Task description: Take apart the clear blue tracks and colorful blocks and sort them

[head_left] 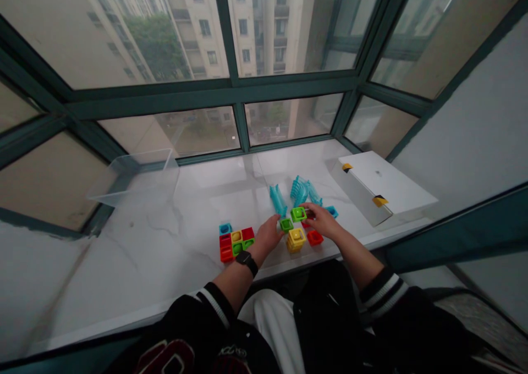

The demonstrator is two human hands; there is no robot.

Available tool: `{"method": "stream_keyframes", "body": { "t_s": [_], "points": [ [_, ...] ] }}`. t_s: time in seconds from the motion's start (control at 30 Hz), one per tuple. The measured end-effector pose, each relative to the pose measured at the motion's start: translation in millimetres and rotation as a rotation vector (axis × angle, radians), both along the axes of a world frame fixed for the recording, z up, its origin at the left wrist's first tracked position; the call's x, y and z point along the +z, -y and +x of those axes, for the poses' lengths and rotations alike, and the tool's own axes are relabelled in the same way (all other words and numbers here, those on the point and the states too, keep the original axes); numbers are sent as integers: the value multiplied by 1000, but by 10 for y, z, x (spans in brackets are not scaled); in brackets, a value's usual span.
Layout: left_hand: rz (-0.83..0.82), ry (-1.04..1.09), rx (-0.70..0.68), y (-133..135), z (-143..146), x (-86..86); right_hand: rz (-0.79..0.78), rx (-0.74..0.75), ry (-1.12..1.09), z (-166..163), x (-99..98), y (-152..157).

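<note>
Small coloured toy blocks lie on a white marble sill. My left hand, with a black watch on its wrist, rests with fingers curled on a small green block. My right hand pinches a larger green block held just above the sill. Below them stands a yellow block, with a red block beside it. A joined cluster of red, yellow and green blocks lies to the left, with a blue block behind it. Several teal ribbed track pieces lie beyond my hands.
A white cardboard box lies at the right of the sill. A clear plastic bin stands at the back left against the window frame. The grey wall rises to the right. My lap is below the sill's front edge.
</note>
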State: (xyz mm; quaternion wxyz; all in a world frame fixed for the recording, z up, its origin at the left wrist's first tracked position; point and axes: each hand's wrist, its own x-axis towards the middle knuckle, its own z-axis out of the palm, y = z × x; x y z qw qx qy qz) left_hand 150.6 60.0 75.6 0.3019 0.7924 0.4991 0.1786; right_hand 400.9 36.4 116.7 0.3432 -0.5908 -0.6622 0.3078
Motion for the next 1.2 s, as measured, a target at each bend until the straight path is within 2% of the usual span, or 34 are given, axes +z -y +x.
{"method": "stream_keyframes", "body": {
  "t_s": [0.17, 0.4, 0.7, 1.07, 1.2],
  "points": [
    [-41, -27, -15, 43, 53, 45, -18, 45, 57, -42, -119, -83],
    [-104, -24, 46, 61, 86, 154, -97, 92, 70, -173, -212, -120],
    [-120, -22, 30, 36, 69, 160, -110, 112, 150, -317, -160, -155],
    [-96, 14, 2, 4, 54, 104, -119, 148, 170, -316, -120, -146],
    [-100, 14, 0, -14, 60, 98, -93, 200, 281, -300, -123, -151]
  ]
}}
